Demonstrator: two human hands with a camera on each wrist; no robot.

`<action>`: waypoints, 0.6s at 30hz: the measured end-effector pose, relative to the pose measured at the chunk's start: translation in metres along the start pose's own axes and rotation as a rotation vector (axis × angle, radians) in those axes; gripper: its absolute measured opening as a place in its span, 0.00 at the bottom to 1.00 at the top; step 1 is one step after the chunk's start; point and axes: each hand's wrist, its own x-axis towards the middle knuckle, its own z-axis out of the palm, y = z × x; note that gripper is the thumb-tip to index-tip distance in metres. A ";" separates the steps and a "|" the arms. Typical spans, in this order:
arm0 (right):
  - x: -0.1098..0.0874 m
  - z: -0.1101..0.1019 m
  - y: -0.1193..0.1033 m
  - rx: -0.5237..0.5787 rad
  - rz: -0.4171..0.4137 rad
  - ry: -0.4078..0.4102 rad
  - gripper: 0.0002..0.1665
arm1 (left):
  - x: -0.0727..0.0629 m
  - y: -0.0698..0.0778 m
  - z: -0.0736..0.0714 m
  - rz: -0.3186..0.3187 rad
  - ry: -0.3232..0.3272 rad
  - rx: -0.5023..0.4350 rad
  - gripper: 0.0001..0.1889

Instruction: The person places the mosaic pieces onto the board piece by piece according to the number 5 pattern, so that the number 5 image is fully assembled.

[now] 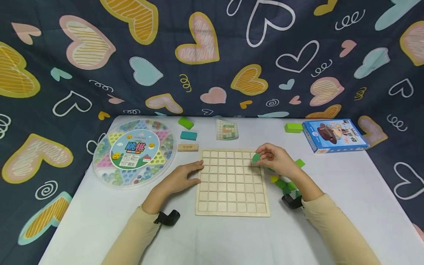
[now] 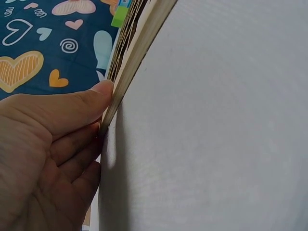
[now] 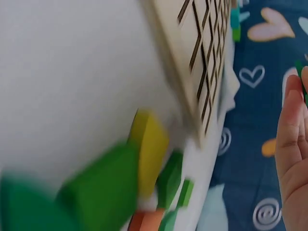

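Observation:
A square wooden grid board (image 1: 232,178) lies flat in the middle of the white table, its cells bare. Along its left edge rest the thumb and fingertips of my left hand (image 1: 179,178), the fingers fairly straight; the left wrist view shows that hand (image 2: 53,144) against the board's side (image 2: 137,57). My right hand (image 1: 278,160) pinches a small green piece (image 1: 256,157) over the board's far right corner. Beneath and beside the right forearm lie several loose green pieces (image 1: 281,183) and a yellow piece (image 1: 274,179), close to the board's right edge.
At the left sits a round checkers set (image 1: 134,149). Behind the board are a green block (image 1: 186,123), a teal block (image 1: 188,135), a wooden block (image 1: 187,148) and a pattern card (image 1: 227,130). A lime block (image 1: 293,128) and blue box (image 1: 335,135) stand back right.

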 end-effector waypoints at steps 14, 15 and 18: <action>0.043 0.052 -0.012 0.015 -0.028 -0.153 0.18 | 0.000 -0.004 0.002 0.026 0.001 -0.003 0.28; 0.046 0.055 -0.013 0.016 -0.018 -0.162 0.18 | 0.000 -0.004 0.002 0.026 0.000 -0.003 0.28; 0.055 0.060 -0.013 -0.003 -0.003 -0.182 0.18 | 0.000 -0.004 0.001 0.025 -0.005 0.004 0.28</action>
